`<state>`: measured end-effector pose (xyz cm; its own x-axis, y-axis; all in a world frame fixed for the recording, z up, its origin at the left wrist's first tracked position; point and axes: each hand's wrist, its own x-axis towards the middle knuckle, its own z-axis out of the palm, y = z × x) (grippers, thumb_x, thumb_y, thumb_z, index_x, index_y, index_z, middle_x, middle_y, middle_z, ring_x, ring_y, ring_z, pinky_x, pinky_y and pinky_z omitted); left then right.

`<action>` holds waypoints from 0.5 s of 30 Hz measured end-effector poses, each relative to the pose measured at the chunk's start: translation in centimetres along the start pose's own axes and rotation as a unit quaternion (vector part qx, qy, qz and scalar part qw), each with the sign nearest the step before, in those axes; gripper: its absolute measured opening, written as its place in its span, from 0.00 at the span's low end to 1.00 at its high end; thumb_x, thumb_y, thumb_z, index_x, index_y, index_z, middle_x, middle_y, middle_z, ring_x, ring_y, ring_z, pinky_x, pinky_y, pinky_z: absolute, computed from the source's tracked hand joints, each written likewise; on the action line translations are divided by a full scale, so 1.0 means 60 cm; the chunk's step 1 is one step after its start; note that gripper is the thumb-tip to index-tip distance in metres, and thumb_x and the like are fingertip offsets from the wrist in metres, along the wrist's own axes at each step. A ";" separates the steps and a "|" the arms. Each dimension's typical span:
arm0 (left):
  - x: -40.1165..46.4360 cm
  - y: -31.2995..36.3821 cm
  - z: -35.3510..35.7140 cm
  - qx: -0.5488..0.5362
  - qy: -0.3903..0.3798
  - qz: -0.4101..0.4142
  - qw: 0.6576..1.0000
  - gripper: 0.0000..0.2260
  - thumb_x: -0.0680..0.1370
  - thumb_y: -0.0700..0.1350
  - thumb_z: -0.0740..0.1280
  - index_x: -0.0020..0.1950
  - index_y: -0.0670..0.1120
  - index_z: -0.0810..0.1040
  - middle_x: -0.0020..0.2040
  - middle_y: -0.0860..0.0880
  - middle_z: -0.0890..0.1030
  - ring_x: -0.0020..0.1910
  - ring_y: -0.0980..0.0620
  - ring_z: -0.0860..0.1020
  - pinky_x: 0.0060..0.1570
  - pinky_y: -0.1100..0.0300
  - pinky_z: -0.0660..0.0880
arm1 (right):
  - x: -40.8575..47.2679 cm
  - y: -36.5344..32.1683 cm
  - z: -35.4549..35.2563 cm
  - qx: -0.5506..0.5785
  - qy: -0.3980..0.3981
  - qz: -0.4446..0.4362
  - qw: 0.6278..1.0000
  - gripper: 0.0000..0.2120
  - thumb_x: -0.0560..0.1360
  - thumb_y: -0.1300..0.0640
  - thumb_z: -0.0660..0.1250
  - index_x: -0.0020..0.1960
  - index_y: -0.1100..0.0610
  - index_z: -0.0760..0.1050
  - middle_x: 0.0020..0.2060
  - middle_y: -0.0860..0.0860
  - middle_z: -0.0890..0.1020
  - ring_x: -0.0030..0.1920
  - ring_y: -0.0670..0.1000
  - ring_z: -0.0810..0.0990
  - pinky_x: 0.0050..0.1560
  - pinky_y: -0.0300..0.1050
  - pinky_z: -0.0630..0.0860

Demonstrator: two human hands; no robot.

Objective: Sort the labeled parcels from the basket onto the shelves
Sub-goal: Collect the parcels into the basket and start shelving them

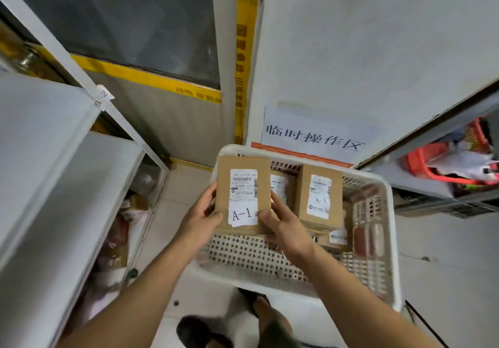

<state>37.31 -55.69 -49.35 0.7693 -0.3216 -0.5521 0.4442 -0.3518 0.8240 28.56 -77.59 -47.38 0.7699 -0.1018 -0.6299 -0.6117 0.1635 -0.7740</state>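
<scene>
Above basket (390, 212): left hand (201, 219), right hand (286, 226) both grip-clamped on A-1 parcel (243, 185), label up.

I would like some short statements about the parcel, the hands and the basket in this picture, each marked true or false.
1. Both hands, the left hand and the right hand, hold the same parcel. True.
2. The held parcel has a label that reads B-3. False: its label reads A-1.
3. The basket is red. False: it is white and perforated.
4. At least one more parcel stands in the basket. True.
5. The held parcel already lies on the shelf at the left. False: it is held over the basket.
</scene>
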 end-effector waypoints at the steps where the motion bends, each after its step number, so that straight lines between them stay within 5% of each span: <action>1: 0.024 -0.002 0.014 0.001 -0.005 -0.008 1.000 0.34 0.81 0.42 0.71 0.68 0.82 0.67 0.60 0.79 0.76 0.63 0.74 0.75 0.66 0.54 0.75 | 0.023 0.007 -0.012 0.005 0.009 0.015 1.000 0.28 0.85 0.51 0.67 0.80 0.31 0.62 0.67 0.33 0.80 0.67 0.48 0.81 0.57 0.50 0.80; 4: 0.090 -0.012 0.037 -0.003 0.002 -0.032 0.999 0.32 0.79 0.43 0.73 0.71 0.77 0.70 0.68 0.66 0.79 0.69 0.58 0.78 0.68 0.46 0.77 | 0.089 0.026 -0.032 0.002 0.025 0.045 0.999 0.28 0.84 0.47 0.69 0.79 0.29 0.63 0.68 0.31 0.77 0.69 0.47 0.78 0.68 0.64 0.76; 6: 0.131 -0.024 0.039 0.015 0.023 -0.039 0.999 0.31 0.80 0.42 0.72 0.76 0.70 0.69 0.72 0.59 0.78 0.69 0.54 0.78 0.68 0.46 0.78 | 0.131 0.041 -0.036 0.005 0.020 0.058 0.998 0.29 0.83 0.47 0.69 0.79 0.29 0.63 0.64 0.26 0.78 0.68 0.43 0.78 0.69 0.64 0.75; 10: 0.177 -0.033 0.029 0.108 0.084 -0.042 0.990 0.28 0.83 0.44 0.66 0.78 0.68 0.66 0.74 0.58 0.77 0.65 0.57 0.79 0.57 0.64 0.77 | 0.201 0.064 -0.020 0.031 0.023 0.083 0.996 0.29 0.84 0.54 0.69 0.80 0.33 0.65 0.68 0.31 0.77 0.66 0.43 0.78 0.66 0.62 0.78; 13: 0.192 -0.041 0.032 0.175 0.122 -0.032 0.977 0.27 0.83 0.40 0.63 0.79 0.63 0.68 0.70 0.54 0.81 0.63 0.52 0.80 0.62 0.55 0.80 | 0.234 0.076 -0.008 0.047 0.051 0.099 0.993 0.31 0.84 0.60 0.68 0.78 0.31 0.66 0.63 0.32 0.78 0.60 0.43 0.80 0.61 0.59 0.83; 15: 0.193 -0.041 0.039 0.199 0.155 -0.025 0.967 0.26 0.83 0.39 0.64 0.78 0.60 0.72 0.65 0.52 0.83 0.58 0.52 0.82 0.57 0.58 0.81 | 0.248 0.085 -0.008 0.048 0.062 0.098 0.992 0.32 0.83 0.60 0.70 0.78 0.32 0.67 0.61 0.31 0.80 0.58 0.42 0.81 0.59 0.59 0.85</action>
<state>44.04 -60.59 -58.05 0.8792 -0.0382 -0.4749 0.3200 -0.6911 0.6480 36.81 -78.76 -60.71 0.6062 -0.1767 -0.7755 -0.7226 0.2849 -0.6298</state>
